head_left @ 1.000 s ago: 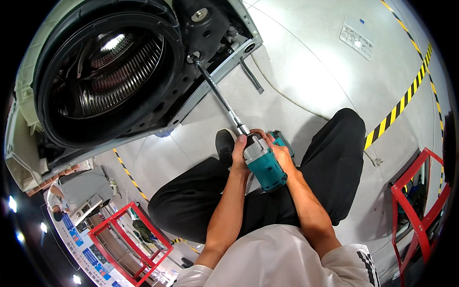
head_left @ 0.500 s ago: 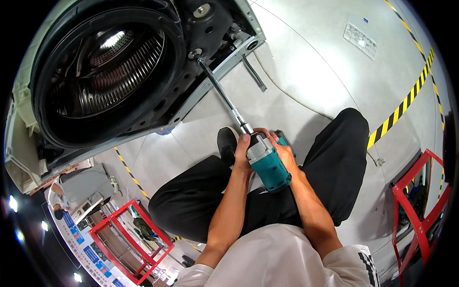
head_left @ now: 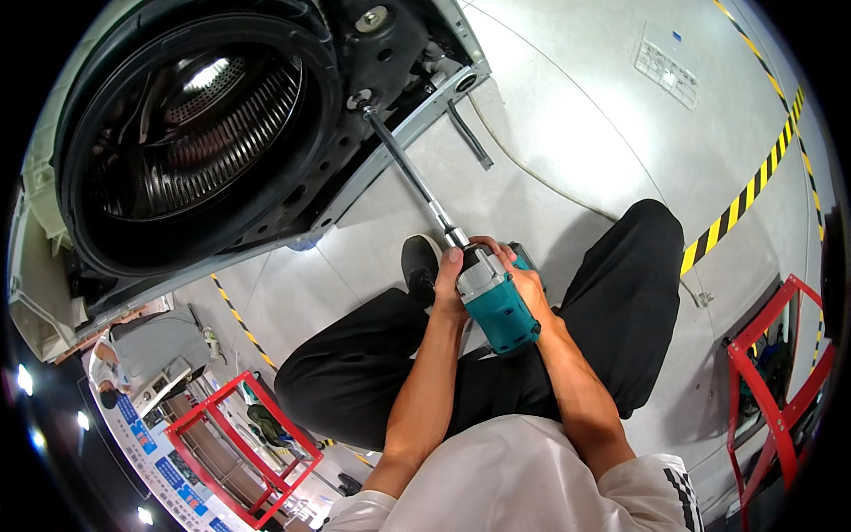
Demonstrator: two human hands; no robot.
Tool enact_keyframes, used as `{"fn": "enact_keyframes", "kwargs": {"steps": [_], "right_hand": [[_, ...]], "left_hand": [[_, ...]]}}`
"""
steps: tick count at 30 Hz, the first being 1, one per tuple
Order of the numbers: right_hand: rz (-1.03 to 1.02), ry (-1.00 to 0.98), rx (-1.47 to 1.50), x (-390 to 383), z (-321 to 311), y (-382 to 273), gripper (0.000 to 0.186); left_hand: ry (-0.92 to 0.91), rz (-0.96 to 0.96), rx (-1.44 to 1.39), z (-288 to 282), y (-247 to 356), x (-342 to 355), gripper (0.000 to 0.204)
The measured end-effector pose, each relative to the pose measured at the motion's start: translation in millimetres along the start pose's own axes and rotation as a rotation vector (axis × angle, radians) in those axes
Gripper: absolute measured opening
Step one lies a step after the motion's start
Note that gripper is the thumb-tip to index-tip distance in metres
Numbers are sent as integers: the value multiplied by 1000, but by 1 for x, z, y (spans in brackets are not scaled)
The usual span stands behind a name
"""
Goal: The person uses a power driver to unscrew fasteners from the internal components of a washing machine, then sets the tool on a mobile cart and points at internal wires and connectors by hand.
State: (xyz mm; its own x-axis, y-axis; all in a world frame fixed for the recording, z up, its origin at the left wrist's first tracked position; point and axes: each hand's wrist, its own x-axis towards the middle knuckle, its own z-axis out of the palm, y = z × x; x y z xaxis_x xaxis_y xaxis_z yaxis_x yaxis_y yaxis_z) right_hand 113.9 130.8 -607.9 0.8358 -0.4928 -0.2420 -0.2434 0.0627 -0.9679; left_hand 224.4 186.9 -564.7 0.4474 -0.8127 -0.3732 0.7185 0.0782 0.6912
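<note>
Both hands grip a teal cordless impact wrench (head_left: pixel 501 315) low over my lap. My left hand (head_left: pixel 450 288) is closed on the left of its silver front housing; my right hand (head_left: pixel 530 288) is closed round its right side. From the tool a long steel extension with sockets (head_left: pixel 409 171) runs up-left to a bolt (head_left: pixel 362 100) in the black body of an opened washing machine (head_left: pixel 310 217). Left of that bolt is a steel drum (head_left: pixel 195 142) inside a black rubber rim.
A black bar (head_left: pixel 472 137), a cable (head_left: pixel 558 189) and a pale grid panel (head_left: pixel 665 75) lie on the floor by striped tape (head_left: pixel 745 191). Red metal frames stand at right (head_left: pixel 784 372) and lower left (head_left: pixel 239 443). Another person (head_left: pixel 106 372) is at far left near grey equipment.
The impact wrench and both hands have shifted slightly rightward in the picture since a second ago; the grip looks the same and the socket remains on the bolt.
</note>
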Motion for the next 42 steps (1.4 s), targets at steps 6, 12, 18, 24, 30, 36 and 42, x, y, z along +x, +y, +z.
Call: {"fn": "enact_keyframes", "kwargs": {"steps": [6, 12, 18, 24, 30, 36, 42], "right_hand": [[-41, -24, 7, 1, -3, 3, 21], [104, -29, 97, 3, -6, -2, 20], [6, -11, 75, 4, -8, 3, 22], [-84, -33, -12, 4, -10, 0, 22], [-85, -47, -48, 5, -13, 3, 20], [-39, -22, -4, 6, -14, -2, 20], [-27, 2, 2, 6, -13, -12, 22]], "left_hand": [[-28, 0, -98, 1, 2, 0, 54], [9, -12, -22, 5, 2, 2, 59], [23, 3, 18, 7, 1, 5, 62], [-55, 14, -80, 4, 2, 5, 56], [-42, 8, -88, 6, 1, 6, 55], [-28, -4, -108, 8, 2, 4, 55], [15, 14, -8, 8, 0, 7, 62]]}}
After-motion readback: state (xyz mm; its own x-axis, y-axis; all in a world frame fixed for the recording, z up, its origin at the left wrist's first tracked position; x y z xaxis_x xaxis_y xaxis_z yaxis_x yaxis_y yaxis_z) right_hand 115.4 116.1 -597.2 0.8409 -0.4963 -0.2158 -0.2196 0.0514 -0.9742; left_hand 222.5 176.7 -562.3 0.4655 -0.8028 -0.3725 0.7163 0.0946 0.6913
